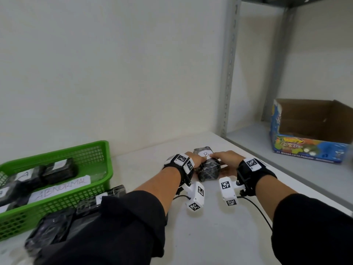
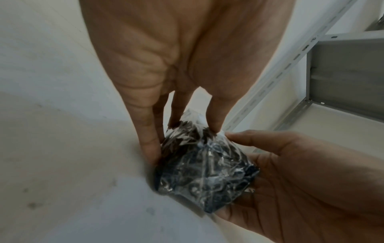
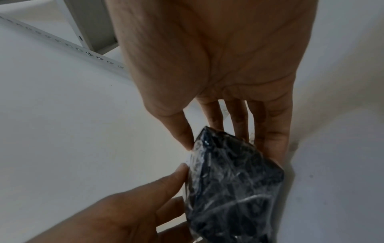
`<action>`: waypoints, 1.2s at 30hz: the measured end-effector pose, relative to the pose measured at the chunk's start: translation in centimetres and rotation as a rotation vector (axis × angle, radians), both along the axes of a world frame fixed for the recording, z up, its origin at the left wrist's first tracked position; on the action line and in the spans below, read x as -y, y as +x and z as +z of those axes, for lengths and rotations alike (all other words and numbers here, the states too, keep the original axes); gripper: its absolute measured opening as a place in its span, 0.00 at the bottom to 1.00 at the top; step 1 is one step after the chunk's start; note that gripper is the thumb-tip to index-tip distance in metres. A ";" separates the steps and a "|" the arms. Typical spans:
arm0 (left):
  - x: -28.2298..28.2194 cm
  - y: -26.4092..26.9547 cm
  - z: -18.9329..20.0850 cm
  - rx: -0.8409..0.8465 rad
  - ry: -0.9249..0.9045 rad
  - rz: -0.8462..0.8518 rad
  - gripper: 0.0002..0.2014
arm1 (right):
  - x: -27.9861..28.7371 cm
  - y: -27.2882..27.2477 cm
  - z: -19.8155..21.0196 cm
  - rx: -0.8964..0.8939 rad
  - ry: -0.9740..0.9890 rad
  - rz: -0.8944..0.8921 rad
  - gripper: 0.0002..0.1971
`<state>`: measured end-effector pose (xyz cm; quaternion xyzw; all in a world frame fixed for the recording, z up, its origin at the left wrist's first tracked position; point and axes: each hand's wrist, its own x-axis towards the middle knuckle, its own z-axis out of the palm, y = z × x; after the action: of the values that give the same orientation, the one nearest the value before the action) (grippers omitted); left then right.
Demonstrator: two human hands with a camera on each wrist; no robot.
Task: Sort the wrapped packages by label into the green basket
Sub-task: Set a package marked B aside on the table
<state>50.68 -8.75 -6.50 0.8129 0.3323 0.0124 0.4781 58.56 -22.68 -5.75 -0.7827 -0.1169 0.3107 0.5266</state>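
Observation:
A black package wrapped in clear film point(image 1: 209, 170) with a white label marked "B" point(image 1: 206, 154) sits at the middle of the white table, held from both sides. My left hand point(image 1: 197, 160) grips its left side, with the fingertips point(image 2: 150, 148) and thumb pinching the package point(image 2: 205, 172). My right hand point(image 1: 222, 157) holds the right side, its thumb and fingers point(image 3: 276, 141) lying along the package point(image 3: 234, 189). The green basket point(image 1: 80, 150) stands at the far left, holding several black packages and a strip reading "ABNORMAL" point(image 1: 63, 188).
More wrapped black packages point(image 1: 57, 228) lie in front of the basket, partly under my left sleeve. A grey metal shelf upright point(image 1: 229, 73) rises behind the table's right corner. An open cardboard box point(image 1: 309, 131) sits on the lower shelf at right.

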 end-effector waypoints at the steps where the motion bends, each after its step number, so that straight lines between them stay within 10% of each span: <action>1: -0.1 0.4 -0.3 -0.023 0.028 -0.001 0.23 | 0.1 0.1 -0.1 0.001 0.002 -0.007 0.14; 4: -0.5 1.0 -0.8 -0.040 0.071 0.005 0.35 | 0.3 -0.1 -0.1 0.016 0.002 -0.007 0.18; 9: -0.2 -0.8 1.0 -0.017 -0.007 0.005 0.20 | 0.4 -0.1 1.1 0.222 -0.108 -0.019 0.18; 14: -2.4 -3.6 3.3 -0.063 0.194 -0.053 0.32 | 0.3 -1.6 3.7 0.544 -0.153 -0.026 0.28; 23: -5.9 -18.0 9.8 -0.058 0.545 -0.186 0.28 | -4.6 -12.8 7.4 0.715 0.027 0.223 0.32; 36: -10.4 -38.7 7.9 -0.143 0.702 -0.121 0.33 | -12.8 -30.6 5.8 0.801 0.006 0.825 0.37</action>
<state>11.94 1.69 1.36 0.9446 0.2916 0.0408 0.1452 27.94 -9.85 0.01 -0.7276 -0.6036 0.1694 0.2785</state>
